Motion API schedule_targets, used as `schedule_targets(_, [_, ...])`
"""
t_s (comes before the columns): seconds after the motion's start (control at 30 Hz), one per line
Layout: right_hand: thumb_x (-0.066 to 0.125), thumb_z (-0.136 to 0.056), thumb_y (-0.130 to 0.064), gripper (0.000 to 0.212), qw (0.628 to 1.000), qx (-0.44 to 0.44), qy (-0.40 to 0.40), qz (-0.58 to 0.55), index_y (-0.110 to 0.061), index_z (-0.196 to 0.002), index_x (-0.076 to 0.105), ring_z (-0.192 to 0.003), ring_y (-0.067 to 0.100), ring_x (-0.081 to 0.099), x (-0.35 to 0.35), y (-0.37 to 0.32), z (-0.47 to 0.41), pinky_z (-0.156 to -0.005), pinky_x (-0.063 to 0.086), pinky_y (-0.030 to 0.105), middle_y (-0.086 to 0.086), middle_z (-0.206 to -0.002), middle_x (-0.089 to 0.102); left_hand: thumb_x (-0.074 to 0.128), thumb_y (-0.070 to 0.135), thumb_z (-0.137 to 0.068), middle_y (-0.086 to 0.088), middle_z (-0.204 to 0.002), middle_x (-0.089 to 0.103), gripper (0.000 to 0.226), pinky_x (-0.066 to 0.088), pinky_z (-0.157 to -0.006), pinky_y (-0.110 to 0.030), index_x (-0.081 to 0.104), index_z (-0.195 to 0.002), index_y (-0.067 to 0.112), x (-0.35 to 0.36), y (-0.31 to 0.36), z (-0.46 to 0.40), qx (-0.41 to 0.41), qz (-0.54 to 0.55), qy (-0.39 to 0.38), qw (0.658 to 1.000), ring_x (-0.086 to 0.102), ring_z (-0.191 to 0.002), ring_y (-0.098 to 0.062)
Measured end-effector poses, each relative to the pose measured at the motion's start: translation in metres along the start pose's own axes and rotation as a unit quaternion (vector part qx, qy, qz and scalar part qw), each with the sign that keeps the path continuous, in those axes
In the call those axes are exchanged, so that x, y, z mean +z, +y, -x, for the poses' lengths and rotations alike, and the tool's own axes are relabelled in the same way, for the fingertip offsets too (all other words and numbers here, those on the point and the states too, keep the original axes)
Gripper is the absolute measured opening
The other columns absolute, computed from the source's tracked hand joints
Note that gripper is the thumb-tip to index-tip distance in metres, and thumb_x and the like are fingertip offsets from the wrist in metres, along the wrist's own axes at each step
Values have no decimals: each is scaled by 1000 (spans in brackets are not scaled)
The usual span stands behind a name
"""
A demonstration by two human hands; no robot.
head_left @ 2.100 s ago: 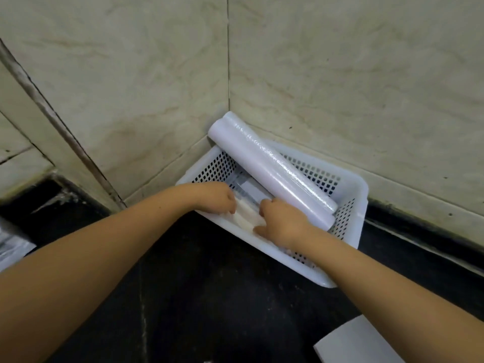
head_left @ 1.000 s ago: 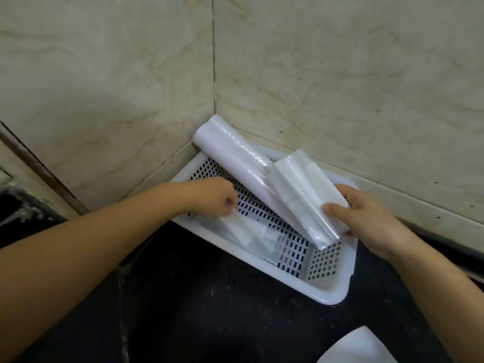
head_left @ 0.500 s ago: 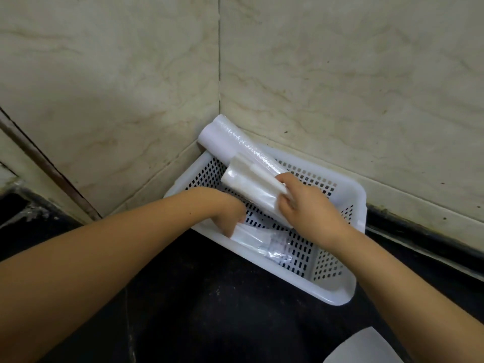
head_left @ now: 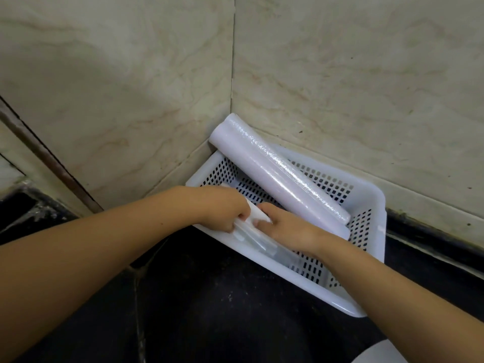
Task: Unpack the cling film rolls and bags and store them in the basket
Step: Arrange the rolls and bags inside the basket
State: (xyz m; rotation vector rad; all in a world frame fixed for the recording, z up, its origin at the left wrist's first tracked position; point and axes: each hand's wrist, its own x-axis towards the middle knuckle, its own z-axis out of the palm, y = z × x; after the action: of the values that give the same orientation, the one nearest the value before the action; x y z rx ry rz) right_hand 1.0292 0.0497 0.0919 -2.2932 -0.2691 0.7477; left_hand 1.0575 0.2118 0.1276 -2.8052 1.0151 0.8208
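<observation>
Left forearm: bare, enters from the lower left edge and runs up and to the right across the dark counter (head_left: pixel 209 310).

Left hand (head_left: pixel 225 208): over the near rim of the basket, at the basket's left end. Fingers curled down and closed on the left end of a small pack of bags (head_left: pixel 255 233); the fingertips are hidden beneath the pack.

Pack of bags: pale, partly translucent, lying low in the basket along its near wall, between the two hands. Both hands touch it. Its right part continues under the right wrist and is hard to make out.

Right hand (head_left: pixel 285 226): just beside the left hand, palm down, fingers bent and pressing on the top of the same pack; thumb side faces the left hand. The grasp is closed on the pack.

Basket (head_left: pixel 377 231): white perforated plastic, rectangular, set into the back corner of the counter where the two tiled walls (head_left: pixel 340 74) meet, turned at an angle to the viewer.

Cling film rolls (head_left: pixel 277 171): two long white rolls in shiny wrap, lying side by side and touching, tilted. Their upper ends rest on the basket's far corner against the wall joint; their lower ends sit down inside the basket toward its right wall, just behind the right hand.

White sheet (head_left: pixel 385 355): a corner shows at the lower right edge of the counter, well apart from the basket.
</observation>
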Motion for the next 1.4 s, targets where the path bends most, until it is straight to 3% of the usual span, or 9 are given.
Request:
schedule_targets(0.13, [21,-90,-64,68,996,40,-51,-53,-28,-148,19,-142,15,24,-8,4,0,-112,15,29,-8,-156,22,65,29,-81,0,-101,51,38,40,-71,-27,50,-114,16,3,-2,-7,-18,4,-6,1000,47,-86,-16])
schedule_targets(0.3, [32,-96,-49,60,997,-7,-56,52,-19,-146,21,-134,18,36,-8,6,2,-102,24,23,0,-152,32,72,50,-70,2,-135,29,87,28,-101,-25,25,-139,24,0,-16,-1,-2,76,42,996,31,-123,-14])
schedule_targets(0.43, [29,-98,-44,49,993,-23,-38,108,-15,-138,36,-118,22,52,-8,-4,9,-99,37,29,7,-134,52,49,56,-86,1,-159,-3,85,1,-116,-35,-2,-148,27,11,-13,-9,-2,39,-14,999,-2,-146,-19])
schedule_targets(0.63, [43,-96,-24,27,941,-97,259,193,-14,-116,59,-90,20,62,-42,-10,23,-81,50,31,7,-109,66,56,65,-77,-2,-159,-11,104,0,-119,-46,-13,-146,29,13,-19,-24,-35,52,-102,993,-9,-146,-21])
schedule_targets(0.83, [56,-88,-36,56,903,-25,272,331,-13,-134,33,-112,27,43,-28,6,9,-94,44,42,12,-127,43,55,56,-82,2,-154,24,77,19,-114,-31,25,-145,25,-6,-18,-11,-21,110,-33,993,22,-141,-15])
schedule_targets(0.97, [54,-89,-25,51,929,-69,306,195,-12,-134,35,-106,21,39,-38,3,17,-93,39,31,11,-123,41,50,30,-90,-1,-105,68,25,50,-84,-34,66,-103,16,-18,-10,-5,-21,113,200,973,62,-98,-18])
schedule_targets(1.07, [56,-88,-26,53,922,-114,345,134,-14,-135,36,-97,16,39,-64,-4,35,-83,31,20,2,-111,36,48,11,-86,-11,-117,63,29,47,-93,-44,62,-112,11,-8,5,-25,46,-29,351,935,56,-111,-28])
schedule_targets(1.23, [55,-91,-23,45,926,-89,335,151,-10,-132,40,-92,14,39,-104,-4,34,-73,25,15,13,-121,44,40,11,-90,-10,-155,25,58,1,-118,-51,23,-145,13,-10,17,-58,-47,-137,326,934,16,-144,-22])
schedule_targets(1.4, [52,-92,-23,46,945,-57,291,137,-12,-135,38,-94,18,44,-87,9,13,-84,35,25,14,-128,44,52,4,-79,-16,-114,60,41,35,-101,-50,60,-119,9,9,20,-25,-39,-130,394,909,55,-107,-35])
